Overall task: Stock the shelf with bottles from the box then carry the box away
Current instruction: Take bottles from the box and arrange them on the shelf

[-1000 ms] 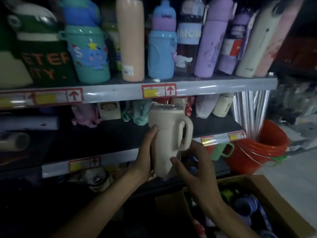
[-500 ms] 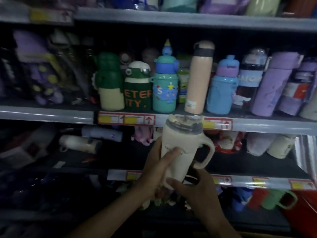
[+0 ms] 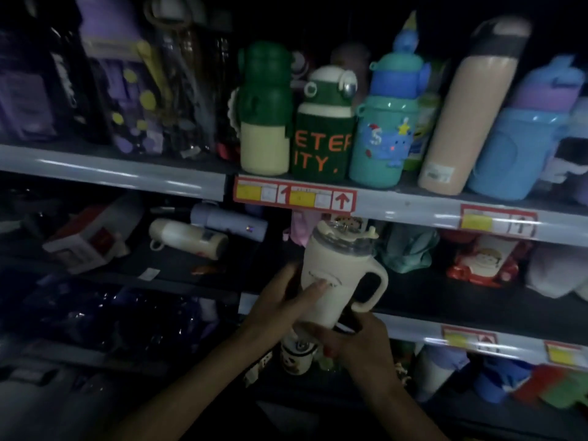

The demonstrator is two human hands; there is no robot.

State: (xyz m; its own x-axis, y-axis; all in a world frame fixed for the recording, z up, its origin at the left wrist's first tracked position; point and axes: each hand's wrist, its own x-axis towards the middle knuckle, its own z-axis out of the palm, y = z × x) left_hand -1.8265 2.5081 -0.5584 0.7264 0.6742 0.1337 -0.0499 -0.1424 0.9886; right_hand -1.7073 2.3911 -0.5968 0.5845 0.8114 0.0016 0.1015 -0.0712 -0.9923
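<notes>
A cream tumbler (image 3: 337,275) with a side handle and clear lid is held up in front of the middle shelf (image 3: 413,294), tilted slightly left. My left hand (image 3: 283,303) grips its body from the left, fingers across the front. My right hand (image 3: 359,345) cups its base from below. The box is out of view.
The upper shelf (image 3: 397,202) carries a row of upright bottles: green (image 3: 264,116), teal (image 3: 385,128), beige (image 3: 467,116), blue (image 3: 521,138). On the middle shelf's left, a white bottle (image 3: 187,238) and a lilac one (image 3: 229,222) lie flat. The lower shelf (image 3: 477,342) edge holds price tags.
The view swung up and left, so the box dropped out of sight. The tumbler stays in both hands; my left fingers have wrapped further across its front.
</notes>
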